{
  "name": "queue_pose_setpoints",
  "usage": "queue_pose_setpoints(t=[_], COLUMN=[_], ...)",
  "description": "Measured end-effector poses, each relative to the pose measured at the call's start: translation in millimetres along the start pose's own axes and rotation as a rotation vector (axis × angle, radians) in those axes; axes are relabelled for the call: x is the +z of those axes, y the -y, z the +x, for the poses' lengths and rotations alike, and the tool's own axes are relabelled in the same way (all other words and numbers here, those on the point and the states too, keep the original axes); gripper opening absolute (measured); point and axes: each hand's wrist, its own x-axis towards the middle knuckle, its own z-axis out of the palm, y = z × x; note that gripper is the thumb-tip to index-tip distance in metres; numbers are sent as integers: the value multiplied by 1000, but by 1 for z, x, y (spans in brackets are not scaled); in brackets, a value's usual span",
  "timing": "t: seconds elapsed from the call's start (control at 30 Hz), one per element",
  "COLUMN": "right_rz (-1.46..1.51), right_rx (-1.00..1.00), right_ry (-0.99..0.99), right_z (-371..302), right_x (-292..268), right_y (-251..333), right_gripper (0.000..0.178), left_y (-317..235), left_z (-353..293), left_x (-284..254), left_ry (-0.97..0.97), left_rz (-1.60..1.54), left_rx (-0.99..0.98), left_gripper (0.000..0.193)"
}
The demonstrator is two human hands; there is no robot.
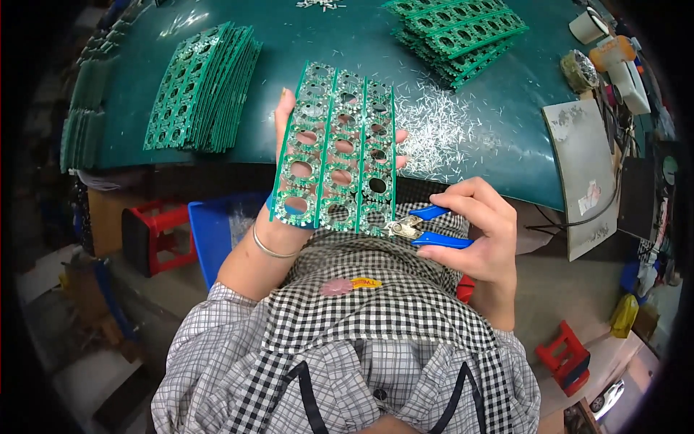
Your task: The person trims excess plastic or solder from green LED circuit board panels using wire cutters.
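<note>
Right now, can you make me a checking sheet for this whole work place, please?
Surface: green tabletop, messy in places.
Job's things: green circuit-board panel; blue-handled cutters at its lower right corner, contact unclear.
Clutter: white slivers scattered on the tabletop.
Hands: left hand supports the panel from behind; right hand holds the cutters, handles spread.
Cables: dark cable by the gray sheet, right.
Surroundings: circuit-board stacks left and right; blue bin, red stools below.

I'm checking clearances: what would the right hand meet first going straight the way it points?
Cutters leading, the right hand would probably meet the circuit board panel at its lower right corner; depth is unclear.
</note>
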Motion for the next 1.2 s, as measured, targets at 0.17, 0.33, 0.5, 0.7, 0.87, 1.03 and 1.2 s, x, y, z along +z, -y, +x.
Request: queue_pose_setpoints(t=[0.17,0.33,0.5,0.7,0.87,1.03,1.2], right_rz=[-26,60,28,-6,2,62,46], right_rx=[23,91,-24,-46,11,57,-2], right_ry=[23,-17,-1,1,9,-47,-35], right_z=[-3,0,13,15,10,15,19], right_x=[0,-1,9,14,10,13,17], right_y=[-1,-3,8,11,9,-1,1], right_gripper=[56,57,59,57,56,58,57], left_y=[2,1,6,7,10,10,16], left_z=[2,4,3,5,7,6,8], left_x=[0,1,7,3,2,4,5], left_ry=[-28,6,-37,-18,-6,7,-33], left_rz=[-2,3,-9,-40,-15,-50,-13], left_rx=[15,-36,-36,-39,-46,-86,-65], left_gripper=[105,103,102,101,101,100,99])
